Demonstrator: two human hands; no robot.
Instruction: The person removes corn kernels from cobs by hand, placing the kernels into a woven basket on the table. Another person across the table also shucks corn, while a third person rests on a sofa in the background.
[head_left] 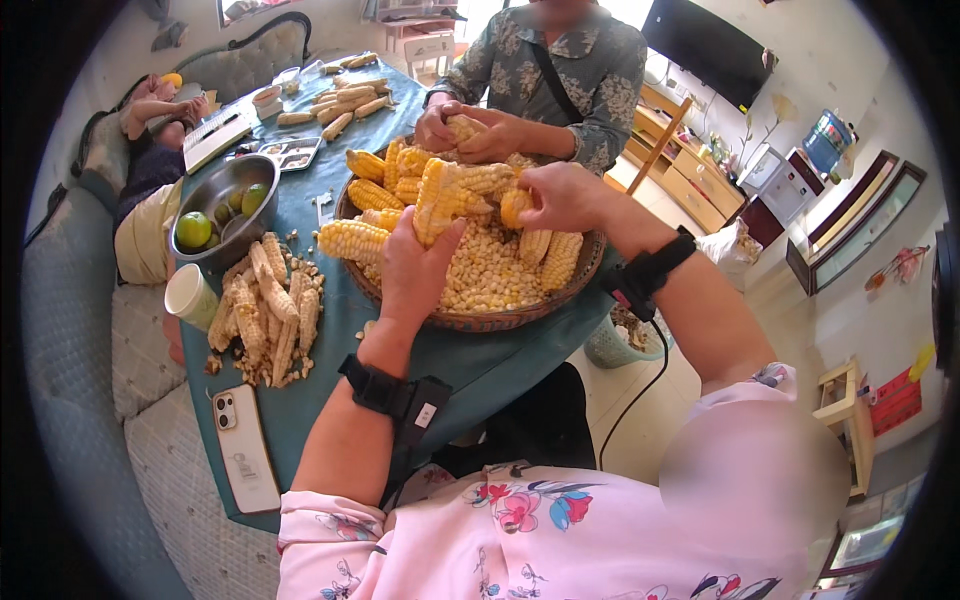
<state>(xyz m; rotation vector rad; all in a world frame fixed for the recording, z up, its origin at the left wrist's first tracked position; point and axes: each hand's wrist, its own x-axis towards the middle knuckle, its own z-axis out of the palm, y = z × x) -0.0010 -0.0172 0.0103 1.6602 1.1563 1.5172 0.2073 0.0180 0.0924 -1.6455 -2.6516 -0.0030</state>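
Left hand (415,268) clenched on corn cob (437,200), right hand (560,197) fingers gripping its tip over the woven basket (480,320) so loose kernels (490,270) land inside.

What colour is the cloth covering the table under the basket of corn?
Teal, a dark blue-green: the tablecloth shows plainly in the head view, beneath the woven basket.

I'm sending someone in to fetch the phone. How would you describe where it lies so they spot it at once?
Start at the round table under the teal cloth. At its near left edge, below the heap of bare corn cobs, lies the phone. It is the only flat white slab there, camera lenses at its top corner.
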